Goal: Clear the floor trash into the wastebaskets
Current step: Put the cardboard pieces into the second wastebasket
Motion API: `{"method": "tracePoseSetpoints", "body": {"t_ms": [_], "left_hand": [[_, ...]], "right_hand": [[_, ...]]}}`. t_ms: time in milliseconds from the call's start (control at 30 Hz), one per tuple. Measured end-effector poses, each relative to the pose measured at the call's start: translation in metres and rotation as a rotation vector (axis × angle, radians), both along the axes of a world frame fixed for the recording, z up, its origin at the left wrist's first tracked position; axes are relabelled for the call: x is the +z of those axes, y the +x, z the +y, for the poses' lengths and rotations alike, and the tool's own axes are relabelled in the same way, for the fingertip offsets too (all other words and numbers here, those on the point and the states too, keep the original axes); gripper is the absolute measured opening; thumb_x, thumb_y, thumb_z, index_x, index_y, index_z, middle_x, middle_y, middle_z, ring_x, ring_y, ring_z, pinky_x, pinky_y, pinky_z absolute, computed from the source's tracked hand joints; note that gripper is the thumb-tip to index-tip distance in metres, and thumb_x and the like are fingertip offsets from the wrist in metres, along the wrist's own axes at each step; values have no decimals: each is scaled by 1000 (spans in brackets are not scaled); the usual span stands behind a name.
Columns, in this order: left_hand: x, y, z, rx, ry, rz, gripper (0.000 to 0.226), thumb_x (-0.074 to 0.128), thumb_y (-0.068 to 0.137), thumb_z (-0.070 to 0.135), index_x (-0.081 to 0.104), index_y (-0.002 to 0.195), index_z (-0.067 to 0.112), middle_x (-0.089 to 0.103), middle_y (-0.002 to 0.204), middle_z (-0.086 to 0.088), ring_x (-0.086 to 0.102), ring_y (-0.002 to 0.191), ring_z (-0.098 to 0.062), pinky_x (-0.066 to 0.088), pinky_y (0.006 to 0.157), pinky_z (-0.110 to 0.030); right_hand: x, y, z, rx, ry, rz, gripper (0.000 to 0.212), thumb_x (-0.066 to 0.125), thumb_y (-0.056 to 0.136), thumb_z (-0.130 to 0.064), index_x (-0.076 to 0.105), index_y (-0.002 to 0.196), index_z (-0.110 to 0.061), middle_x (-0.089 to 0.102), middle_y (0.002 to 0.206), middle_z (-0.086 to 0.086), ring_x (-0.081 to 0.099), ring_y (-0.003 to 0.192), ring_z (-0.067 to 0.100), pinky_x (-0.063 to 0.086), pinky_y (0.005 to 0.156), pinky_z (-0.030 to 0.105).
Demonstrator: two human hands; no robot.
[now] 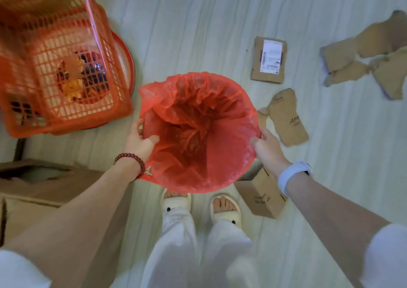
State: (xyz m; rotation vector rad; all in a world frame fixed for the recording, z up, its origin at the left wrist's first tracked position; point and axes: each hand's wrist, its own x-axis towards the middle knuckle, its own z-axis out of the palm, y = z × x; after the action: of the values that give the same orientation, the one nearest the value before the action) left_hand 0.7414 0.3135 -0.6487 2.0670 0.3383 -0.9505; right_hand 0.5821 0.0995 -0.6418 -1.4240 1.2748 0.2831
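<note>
Head view, wastebasket: a round bin lined with a red bag (199, 133) is held above the floor, in front of the person's feet.
Left hand (141, 140): fingers are closed on the liner's left rim, thumb inside the opening.
Right hand (267, 149): fingers are closed on the right rim in the same way.
Bin contents: nothing but crumpled liner can be made out inside.
Trash left: a labelled flat box (269, 59), a torn cardboard strip (286, 118), a large torn sheet (372, 61) and a small box (262, 194) are seen lying on the floor (198, 23), all to the right.
Progress: judged barely begun; every cardboard piece is still to be gathered.
Surroundings: an orange mesh basket (61, 67) with some colourful items inside is seen at the left, a brown carton (44, 182) below it.
Obstruction: the small box lies just beside the right foot and could be stepped on.
</note>
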Motion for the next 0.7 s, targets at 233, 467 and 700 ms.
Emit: {"method": "tracePoseSetpoints", "body": {"t_ms": [233,467,700], "left_hand": [[35,-50,-24,-435,330,-346,61,56,79,7,36,136,11,31,141,-17,36,127,-34,31,107,-47],[89,-145,-67,-1194,-42,-415,51,49,79,2,47,129,12,42,136,-7,38,125,-26,39,100,-39],[-7,-226,-105,-1843,130,-281,72,54,84,22,11,142,27,7,151,-1,1,140,-24,16,111,-44]], "right_hand": [[23,-32,20,93,54,67,38,42,94,-21,44,128,-38,57,123,-8,53,113,18,43,82,18],[47,-149,29,107,-28,340,46,45,91,-9,39,137,-10,44,139,13,49,120,29,38,99,33],[-24,-268,-2,183,-181,645,60,48,88,-12,25,143,-14,32,144,12,33,128,34,38,95,40]]}}
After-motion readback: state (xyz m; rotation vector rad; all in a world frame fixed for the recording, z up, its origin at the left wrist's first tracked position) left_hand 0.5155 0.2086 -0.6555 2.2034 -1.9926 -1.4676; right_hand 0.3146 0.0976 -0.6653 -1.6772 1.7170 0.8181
